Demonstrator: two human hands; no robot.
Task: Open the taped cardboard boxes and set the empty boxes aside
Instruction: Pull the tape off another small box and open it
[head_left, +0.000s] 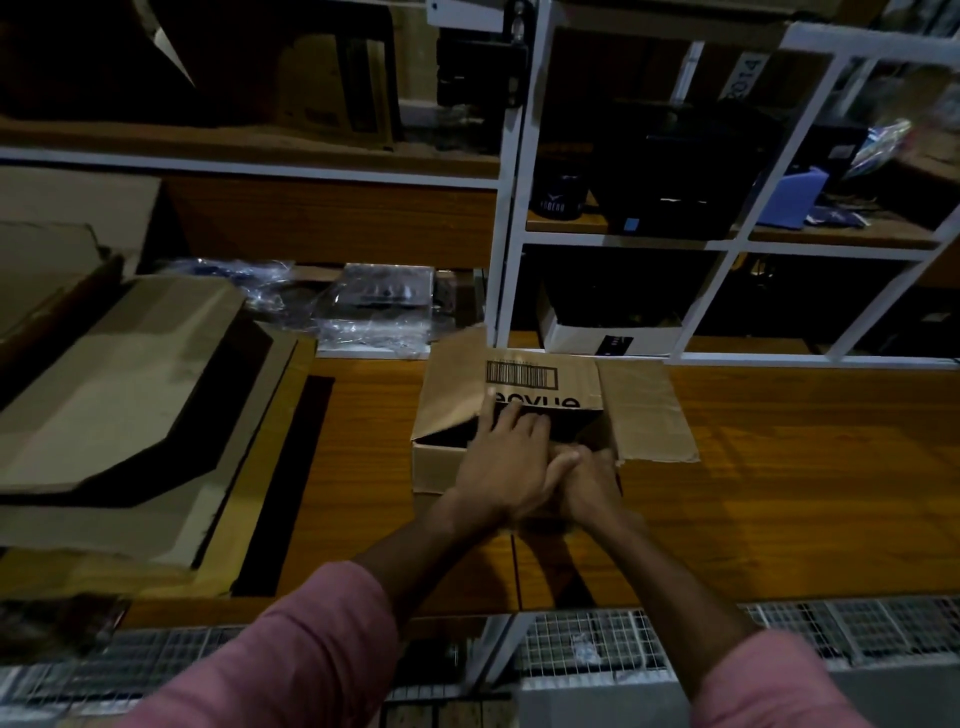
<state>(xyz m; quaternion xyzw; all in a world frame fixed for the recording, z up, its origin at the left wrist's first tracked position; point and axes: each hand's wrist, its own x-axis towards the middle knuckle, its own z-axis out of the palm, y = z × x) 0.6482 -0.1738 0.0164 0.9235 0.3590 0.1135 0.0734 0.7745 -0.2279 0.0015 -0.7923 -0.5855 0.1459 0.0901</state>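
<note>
1. Cardboard box (441, 467) sits on the wooden tabletop (779, 493), near the middle of the view, with its flaps up and its dark interior exposed.
2. Flap positions: the left flap (452, 389) stands tilted upward; the far flap (545, 382) leans inward over the opening; the right flap (644, 410) lies folded outward, nearly flat on the tabletop.
3. Left hand (506, 467) reaches over the near wall of the box. Its fingers are extended and rest against the printed far flap — no curl around any object is visible.
4. Right hand (587, 480) sits just beside the left, touching it at the near right corner of the box. Motion blur and the overlapping left hand hide its fingers, so its grip cannot be determined.
5. Edges and clearance: the box's far edge lies close to the white shelving frame (506, 208). A broad bare stretch of tabletop extends to the right of the box, and a narrower strip separates it from the flattened cardboard (130, 384) stacked on the left. The near edge of the tabletop meets a wire-mesh panel (597, 644).
6. Markings: the far flap carries a barcode (521, 375) in a black border. Below it runs large black lettering, partly covered by the fingers — the visible part reads roughly "eovue".
7. Further markings: a panel on the upper shelf shows "2014" (744, 78); a dark mug (557, 200) bears small lettering too blurred to read.
8. Clear plastic bags (374, 306) lie behind the box on the left.
</note>
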